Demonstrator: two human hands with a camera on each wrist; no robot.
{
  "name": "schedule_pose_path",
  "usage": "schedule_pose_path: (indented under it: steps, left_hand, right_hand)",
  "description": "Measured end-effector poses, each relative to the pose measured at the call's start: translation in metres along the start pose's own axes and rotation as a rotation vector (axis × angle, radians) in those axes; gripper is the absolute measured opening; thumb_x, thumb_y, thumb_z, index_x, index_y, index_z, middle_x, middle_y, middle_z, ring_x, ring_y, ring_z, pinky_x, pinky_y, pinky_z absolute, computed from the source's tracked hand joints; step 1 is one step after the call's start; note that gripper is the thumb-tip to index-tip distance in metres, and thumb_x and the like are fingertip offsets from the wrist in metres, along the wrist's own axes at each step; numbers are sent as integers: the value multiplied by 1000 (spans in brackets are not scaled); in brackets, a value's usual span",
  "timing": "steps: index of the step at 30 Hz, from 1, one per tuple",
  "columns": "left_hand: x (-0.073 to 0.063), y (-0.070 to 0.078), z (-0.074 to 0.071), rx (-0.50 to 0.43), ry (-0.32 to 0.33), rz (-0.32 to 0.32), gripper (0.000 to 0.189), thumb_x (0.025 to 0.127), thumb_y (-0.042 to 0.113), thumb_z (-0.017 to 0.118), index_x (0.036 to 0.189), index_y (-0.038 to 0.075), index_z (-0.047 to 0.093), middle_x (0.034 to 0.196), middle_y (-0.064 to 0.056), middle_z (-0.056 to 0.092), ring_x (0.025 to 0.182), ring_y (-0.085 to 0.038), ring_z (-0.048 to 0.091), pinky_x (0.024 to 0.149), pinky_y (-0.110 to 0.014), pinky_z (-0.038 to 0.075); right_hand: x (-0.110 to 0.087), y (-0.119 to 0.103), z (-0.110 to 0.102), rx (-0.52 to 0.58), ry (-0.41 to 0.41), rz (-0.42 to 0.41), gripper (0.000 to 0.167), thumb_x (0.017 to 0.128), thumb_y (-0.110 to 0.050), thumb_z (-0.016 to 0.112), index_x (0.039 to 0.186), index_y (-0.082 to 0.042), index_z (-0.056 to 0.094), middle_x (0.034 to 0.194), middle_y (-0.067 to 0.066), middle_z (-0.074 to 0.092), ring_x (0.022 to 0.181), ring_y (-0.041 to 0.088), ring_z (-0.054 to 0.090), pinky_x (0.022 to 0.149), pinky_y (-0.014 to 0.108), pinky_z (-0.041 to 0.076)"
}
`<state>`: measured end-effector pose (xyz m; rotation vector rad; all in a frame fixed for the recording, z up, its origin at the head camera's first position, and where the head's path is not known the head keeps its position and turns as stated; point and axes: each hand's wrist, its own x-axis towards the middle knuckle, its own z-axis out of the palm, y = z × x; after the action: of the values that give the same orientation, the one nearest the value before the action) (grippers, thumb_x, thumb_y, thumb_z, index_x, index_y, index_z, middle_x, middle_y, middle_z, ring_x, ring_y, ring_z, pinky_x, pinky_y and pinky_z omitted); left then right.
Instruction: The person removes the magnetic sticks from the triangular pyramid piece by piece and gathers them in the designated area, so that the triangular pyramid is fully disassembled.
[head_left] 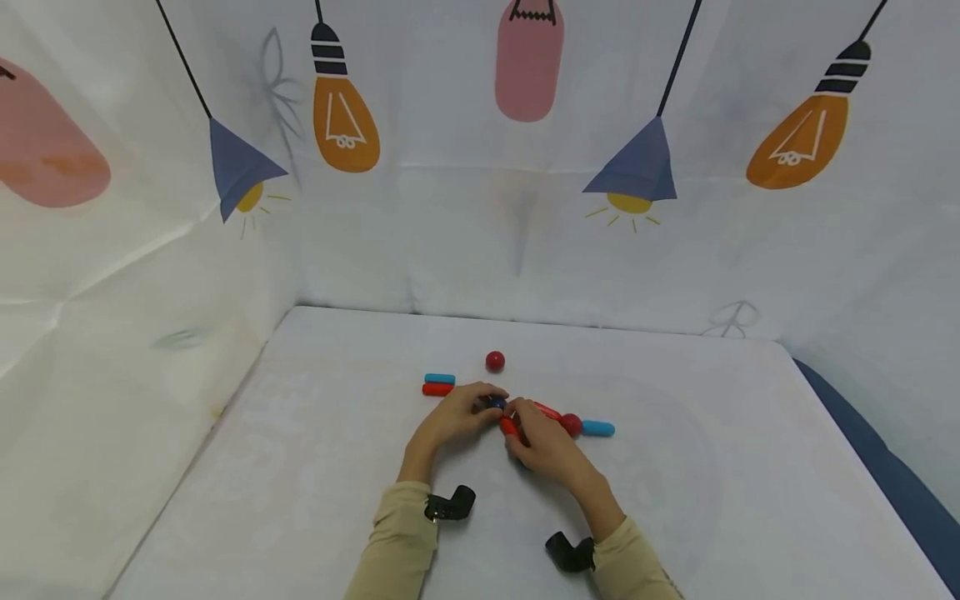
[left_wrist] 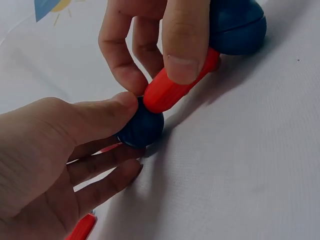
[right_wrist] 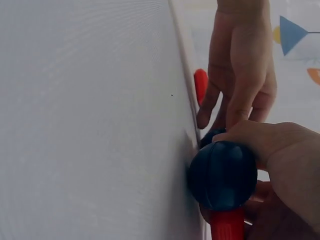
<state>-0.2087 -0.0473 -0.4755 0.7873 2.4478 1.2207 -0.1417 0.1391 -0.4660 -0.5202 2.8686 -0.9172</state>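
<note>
In the left wrist view a dark blue ball is pinched by my left hand, thumb on top and fingers beneath. My right hand grips a short red rod between thumb and fingers, one end of it right at that ball. A second dark blue ball sits at the rod's other end, mostly hidden by the right hand in the head view. From this second ball another red rod extends. Beyond the right hand, a red ball joins a light blue rod.
Left of the hands, a loose light blue rod lies beside a loose red rod. A single red ball rests farther back on the white table. Behind and to the left hangs a printed white sheet.
</note>
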Motion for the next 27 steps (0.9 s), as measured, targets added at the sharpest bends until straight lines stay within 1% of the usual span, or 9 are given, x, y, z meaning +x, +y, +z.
schedule_pose_path:
  steps: [3,4,9,11,13,16,21,23,27]
  left_hand:
    - [1,3,3,-3,26,12,30,93,19,60,123,16,61,115,0,64,99,-15,61,90,-34,50]
    - [1,4,4,-1,58,15,31,93,19,60,124,16,61,117,-1,64,101,-16,61,91,-35,50]
    - [5,9,-1,2,325,16,34,91,20,62,125,13,60,122,-6,62,110,-20,59,90,-36,52]
    - [5,9,-5,-18,401,8,35,89,20,64,123,12,60,120,-7,63,109,-20,59,86,-35,54]
    - [5,10,-10,-30,420,6,35,88,19,67,121,11,61,118,-6,63,106,-20,61,83,-33,55]
    - [8,9,-16,2,430,29,34,86,18,69,118,11,63,116,-6,64,103,-19,62,82,-32,55]
    - [17,8,-33,121,448,61,32,85,18,71,116,11,64,112,-7,66,100,-21,63,84,-35,53]
    - [21,7,-39,161,444,44,31,85,18,70,115,11,64,110,-7,66,100,-22,63,84,-38,51]
    - [30,1,-46,207,407,-36,30,86,19,70,115,13,64,109,-7,66,100,-24,62,85,-42,50]
  right_hand:
    - [-2,1,0,7,20,-11,34,89,-16,63,117,-15,45,101,-3,51,78,9,51,69,22,45]
    - [-2,1,0,7,21,-16,34,89,-16,64,117,-15,45,100,-2,52,78,9,51,69,22,46]
    - [-4,0,0,-8,-4,-24,38,86,-16,68,118,-16,47,98,-5,56,81,7,52,73,22,50]
    - [-4,-1,2,-20,-7,-24,40,87,-18,68,121,-17,47,98,-6,57,82,7,53,74,22,51]
    - [-3,-2,2,-24,-5,-16,41,88,-20,67,123,-17,48,98,-5,58,82,7,53,74,23,51]
    - [-5,-4,-3,-33,-18,-2,40,89,-24,65,125,-16,49,99,-4,60,84,7,55,77,27,52]
    - [-11,0,-22,-24,-127,7,43,91,-34,62,126,-13,54,99,-4,59,91,9,54,83,31,50]
    - [-13,4,-29,-14,-184,11,48,89,-39,64,127,-12,55,99,-5,57,91,9,52,82,30,48]
    - [-17,10,-37,13,-268,23,57,83,-40,70,131,-13,55,100,-5,55,91,10,50,81,29,48]
